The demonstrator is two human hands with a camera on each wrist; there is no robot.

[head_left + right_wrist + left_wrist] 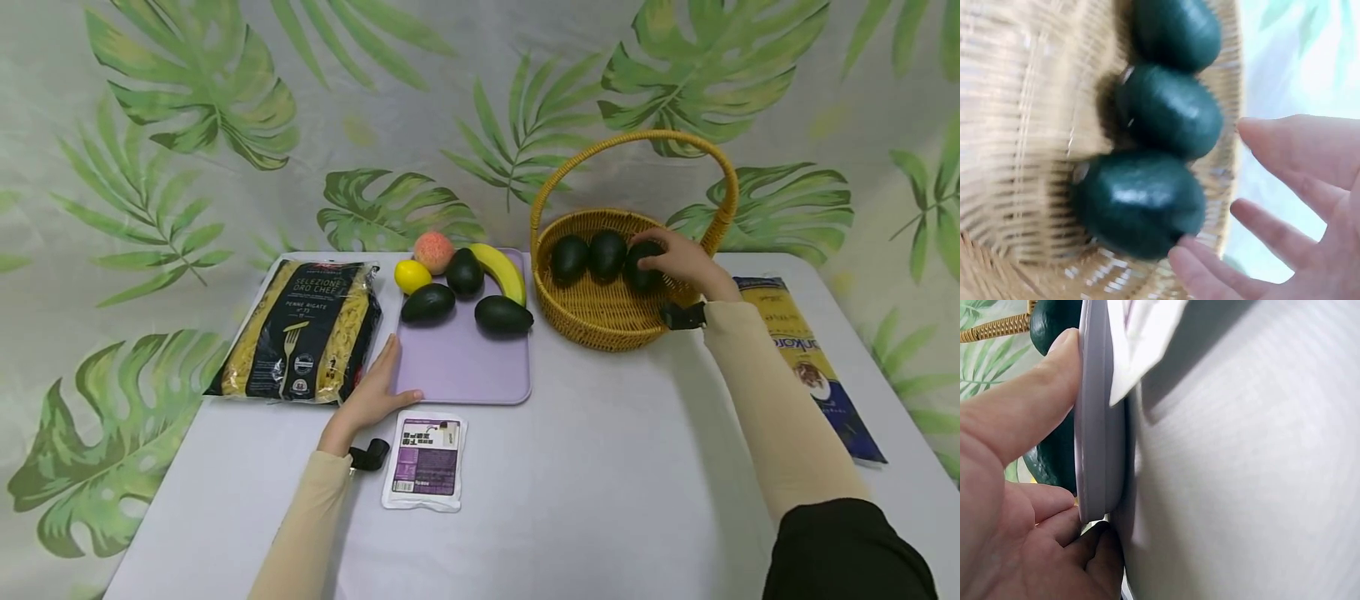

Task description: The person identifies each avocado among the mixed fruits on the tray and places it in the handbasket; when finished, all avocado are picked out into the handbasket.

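In the head view, my left hand [375, 393] rests at the near-left corner of a lilac tray [465, 375]. Its thumb touches the near edge, and its fingers lie along the left side. My right hand [688, 262] reaches into a wicker basket [600, 333], over the rightmost avocado [642, 268]. In the right wrist view its fingers are spread, with one fingertip at or near that avocado [1141, 203]. Beside it lie two more avocados, a middle one [607, 254] and a left one [570, 260].
On the tray's far part are avocados [503, 316], a banana [504, 271], a lemon [412, 276] and a peach [433, 252]. A penne bag [300, 333] lies left, a white-and-purple packet [426, 461] in front, a blue-and-yellow packet [806, 367] right. The basket's tall handle [637, 137] arches above.
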